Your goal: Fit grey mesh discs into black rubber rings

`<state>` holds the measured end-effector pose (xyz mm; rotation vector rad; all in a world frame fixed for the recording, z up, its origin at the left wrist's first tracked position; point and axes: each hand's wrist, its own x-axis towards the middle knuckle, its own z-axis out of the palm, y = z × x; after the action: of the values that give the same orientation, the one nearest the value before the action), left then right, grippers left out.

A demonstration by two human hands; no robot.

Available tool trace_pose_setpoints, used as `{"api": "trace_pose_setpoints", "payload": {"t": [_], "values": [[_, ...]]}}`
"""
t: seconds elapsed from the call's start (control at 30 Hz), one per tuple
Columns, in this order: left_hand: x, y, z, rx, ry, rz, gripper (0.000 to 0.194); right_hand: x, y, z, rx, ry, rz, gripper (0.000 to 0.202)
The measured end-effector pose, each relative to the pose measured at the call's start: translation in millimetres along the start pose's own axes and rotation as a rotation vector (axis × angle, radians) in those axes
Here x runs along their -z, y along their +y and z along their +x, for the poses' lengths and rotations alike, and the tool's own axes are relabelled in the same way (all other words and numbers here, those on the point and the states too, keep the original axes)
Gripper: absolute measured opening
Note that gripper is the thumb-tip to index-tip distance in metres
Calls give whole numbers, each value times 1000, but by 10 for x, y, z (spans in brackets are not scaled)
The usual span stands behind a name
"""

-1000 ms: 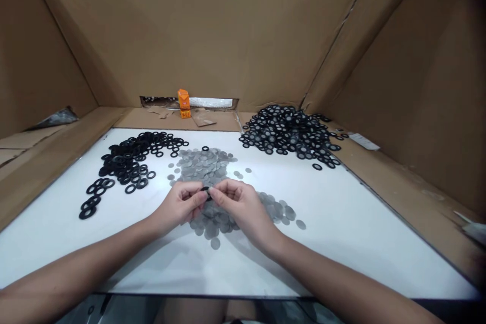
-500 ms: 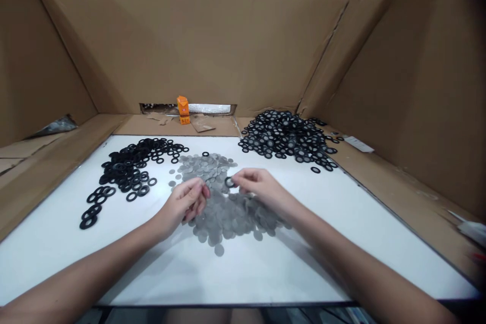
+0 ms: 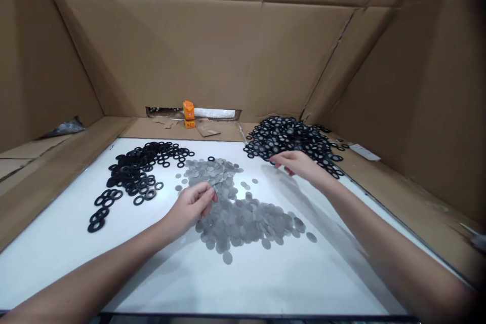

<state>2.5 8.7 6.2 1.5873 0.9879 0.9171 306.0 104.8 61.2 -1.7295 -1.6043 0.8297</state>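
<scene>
White table: left hand curled above discs, right hand pinched near filled rings, both contents unclear; low release seems best.

The white tabletop lies open in front, gray discs obstructing mid-table, pile height uncertain.

An orange box stands near possible bubble wrap.
</scene>
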Motion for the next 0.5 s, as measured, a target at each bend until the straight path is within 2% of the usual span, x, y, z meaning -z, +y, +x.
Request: {"api": "trace_pose_setpoints", "payload": {"t": [0.1, 0.17, 0.23, 0.3, 0.4, 0.5], "values": [[40, 40, 4, -59, -53, 286, 34, -119, -82, -451, 120, -342, -135, 31], [116, 98, 31, -96, -81, 567, 33, -205, -125, -692, 170, -446, -255, 33], [258, 178, 75, -93, -58, 888, 31, -287, -133, -841, 221, -419, -373, 39], [479, 252, 118, 5, 34, 1140, 28, -358, -111, -895, 282, -392, -424, 41], [911, 271, 140, 217, 214, 1281, 25, -436, -70, -860, 334, -404, -426, 34], [1297, 149, 105, 313, 265, 1292, 30, -484, -71, -786, 343, -448, -423, 20]]}}
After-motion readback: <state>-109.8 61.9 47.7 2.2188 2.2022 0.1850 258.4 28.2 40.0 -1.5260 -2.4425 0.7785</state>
